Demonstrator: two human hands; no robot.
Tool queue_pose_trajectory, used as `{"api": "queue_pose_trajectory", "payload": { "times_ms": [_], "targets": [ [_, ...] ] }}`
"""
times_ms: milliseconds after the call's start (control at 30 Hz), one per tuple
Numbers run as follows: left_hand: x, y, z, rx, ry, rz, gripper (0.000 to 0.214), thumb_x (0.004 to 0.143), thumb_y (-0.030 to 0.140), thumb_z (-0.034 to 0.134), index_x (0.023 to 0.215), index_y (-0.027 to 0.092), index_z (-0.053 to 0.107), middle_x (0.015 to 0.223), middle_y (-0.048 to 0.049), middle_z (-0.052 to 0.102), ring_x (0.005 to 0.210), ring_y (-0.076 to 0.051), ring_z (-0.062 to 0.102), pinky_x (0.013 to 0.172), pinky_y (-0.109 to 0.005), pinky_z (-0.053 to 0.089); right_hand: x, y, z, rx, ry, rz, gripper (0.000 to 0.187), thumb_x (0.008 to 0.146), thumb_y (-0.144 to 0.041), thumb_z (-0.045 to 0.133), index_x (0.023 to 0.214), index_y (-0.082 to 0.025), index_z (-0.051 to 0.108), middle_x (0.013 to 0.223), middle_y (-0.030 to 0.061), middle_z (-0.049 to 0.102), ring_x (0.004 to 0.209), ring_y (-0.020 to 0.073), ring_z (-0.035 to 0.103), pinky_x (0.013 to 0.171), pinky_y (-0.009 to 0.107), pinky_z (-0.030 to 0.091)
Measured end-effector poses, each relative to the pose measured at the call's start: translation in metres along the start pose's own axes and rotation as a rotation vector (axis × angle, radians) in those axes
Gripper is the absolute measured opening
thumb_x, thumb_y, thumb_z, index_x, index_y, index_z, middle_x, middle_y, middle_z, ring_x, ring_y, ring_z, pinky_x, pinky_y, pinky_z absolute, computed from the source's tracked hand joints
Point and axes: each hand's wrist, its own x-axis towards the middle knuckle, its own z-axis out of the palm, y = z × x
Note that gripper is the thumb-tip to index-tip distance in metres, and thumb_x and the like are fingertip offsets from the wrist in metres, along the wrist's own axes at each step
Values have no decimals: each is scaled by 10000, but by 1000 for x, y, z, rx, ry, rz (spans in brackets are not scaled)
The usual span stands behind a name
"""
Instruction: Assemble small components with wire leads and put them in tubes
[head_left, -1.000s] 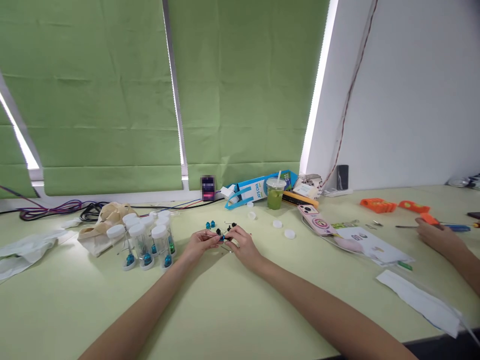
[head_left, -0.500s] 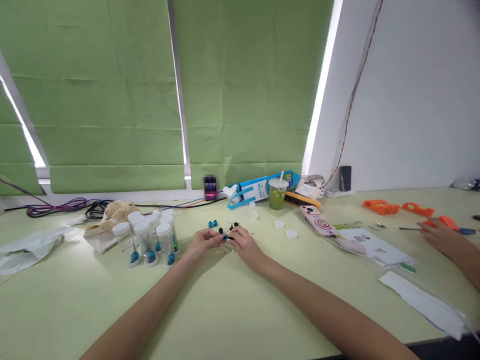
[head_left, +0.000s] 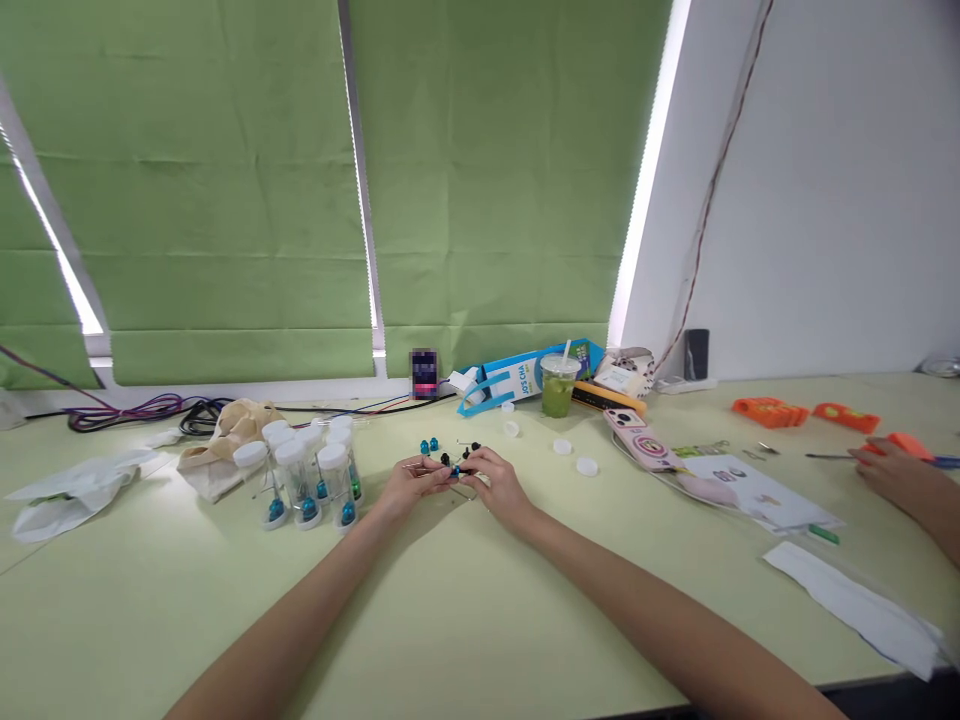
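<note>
My left hand [head_left: 409, 486] and my right hand [head_left: 501, 490] meet over the table in front of me. Their fingertips pinch a small shiny blue part [head_left: 455, 471]; its exact kind is too small to tell, and the fingers partly cover it. Just beyond the fingers lie small black pieces [head_left: 475, 447] and a pair of blue metallic pieces [head_left: 429, 446]. A thin metal rod [head_left: 466, 496] shows under my right fingers. Left of my hands stand several clear tubes [head_left: 305, 490] with white caps, with blue pieces and thin rods inside.
Loose white caps [head_left: 587, 467] lie right of my hands, before a green drink cup [head_left: 556, 385] and a blue bag [head_left: 517, 378]. A phone [head_left: 637, 440] and papers [head_left: 757, 490] lie farther right. Another person's hand [head_left: 896, 472] is near orange parts [head_left: 846, 416]. A cloth bag [head_left: 225, 455] lies left.
The view has shifted slightly, so the table things sit a little farther right. My hands stay together around the small blue part, with only slight finger movement.
</note>
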Motion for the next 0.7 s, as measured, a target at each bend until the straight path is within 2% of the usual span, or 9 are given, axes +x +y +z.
{"api": "queue_pose_trajectory", "payload": {
  "times_ms": [167,700],
  "targets": [
    [0,1,0,-24,-17,2,208,586,277,751,690,132,644,725,-55,706,788,-234,663,842,-402,470,0,-2,-2,22,-10,19,121,785,-153,573,889,-177,629,839,40,579,774,151,566,701,283,472],
    [0,1,0,-76,-19,15,199,584,243,757,687,117,643,722,-45,704,777,-222,665,854,-400,472,2,-3,-4,-40,-48,-7,180,781,-112,549,917,-211,610,894,44,561,849,172,552,768,311,436]
  ]
}}
